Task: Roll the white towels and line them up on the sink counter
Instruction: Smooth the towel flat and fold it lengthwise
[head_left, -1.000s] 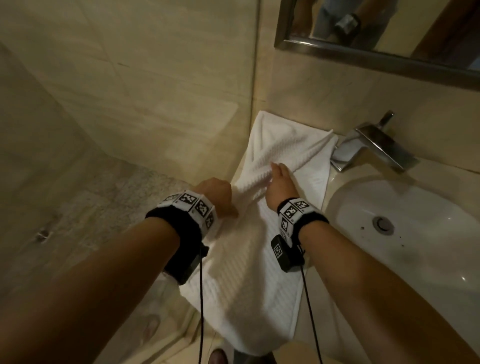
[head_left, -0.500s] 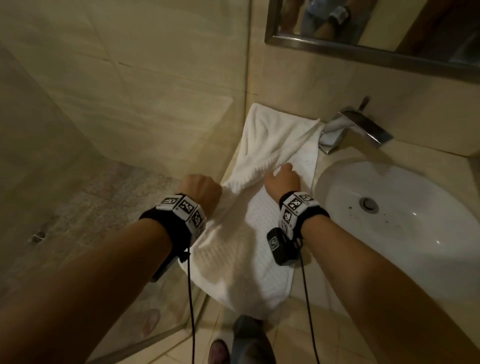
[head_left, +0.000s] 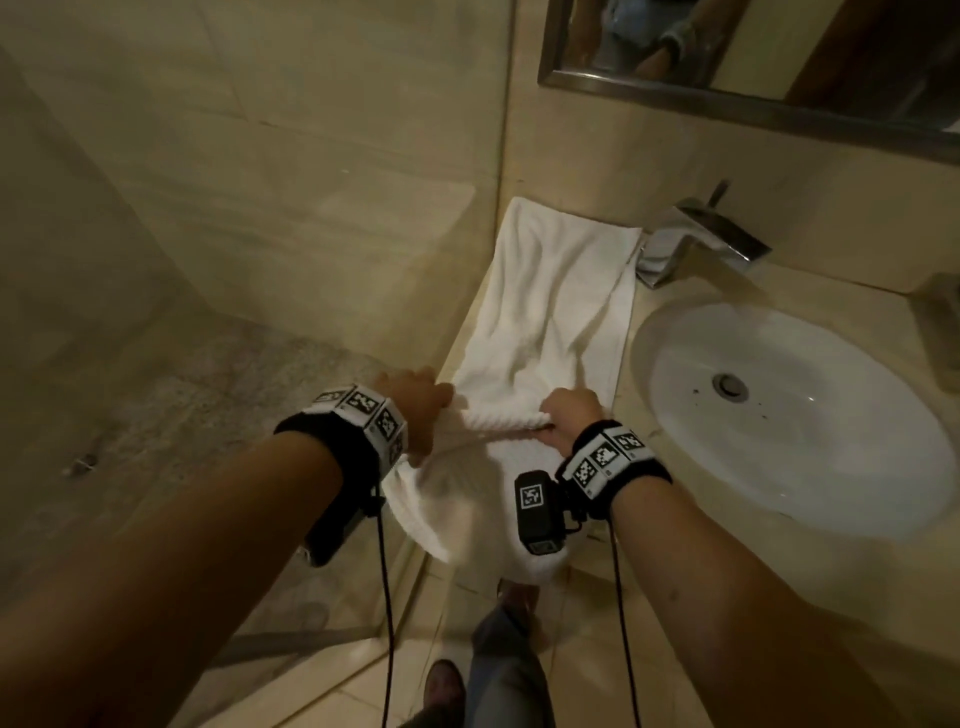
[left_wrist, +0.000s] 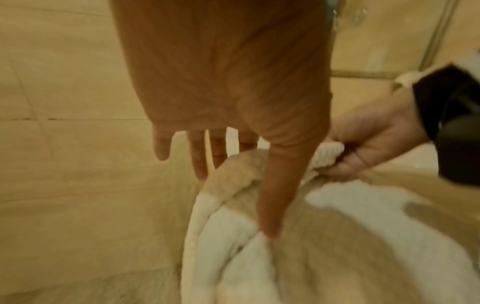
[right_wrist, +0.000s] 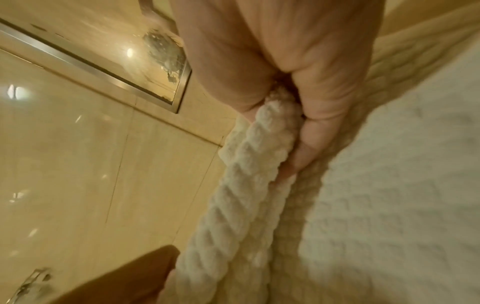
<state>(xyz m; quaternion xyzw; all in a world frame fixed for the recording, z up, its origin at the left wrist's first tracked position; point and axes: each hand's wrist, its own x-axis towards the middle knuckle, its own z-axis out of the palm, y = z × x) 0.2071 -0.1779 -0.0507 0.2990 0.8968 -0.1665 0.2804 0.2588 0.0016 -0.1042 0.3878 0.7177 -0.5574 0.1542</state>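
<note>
A white towel (head_left: 550, 312) lies lengthwise on the sink counter (head_left: 779, 280), left of the basin, with its near end hanging over the front edge. A bunched ridge runs across the towel's width between my hands. My left hand (head_left: 415, 410) holds the towel's left edge; in the left wrist view its thumb (left_wrist: 270, 216) presses into the cloth with the fingers behind the fold. My right hand (head_left: 569, 421) pinches the ridge's right end, and the right wrist view shows its fingers (right_wrist: 319, 115) clamped on the twisted towel (right_wrist: 233, 205).
The white basin (head_left: 779, 441) sits right of the towel, with a chrome faucet (head_left: 701, 239) behind it. A framed mirror (head_left: 753, 47) hangs above. A glass shower partition (head_left: 260, 260) borders the counter's left edge. My leg and shoes (head_left: 498, 665) stand on the tiled floor below.
Both hands slid back along the towel toward the front edge. The right hand, flat on the cloth before, now pinches a gathered ridge, and the hanging end has drawn up.
</note>
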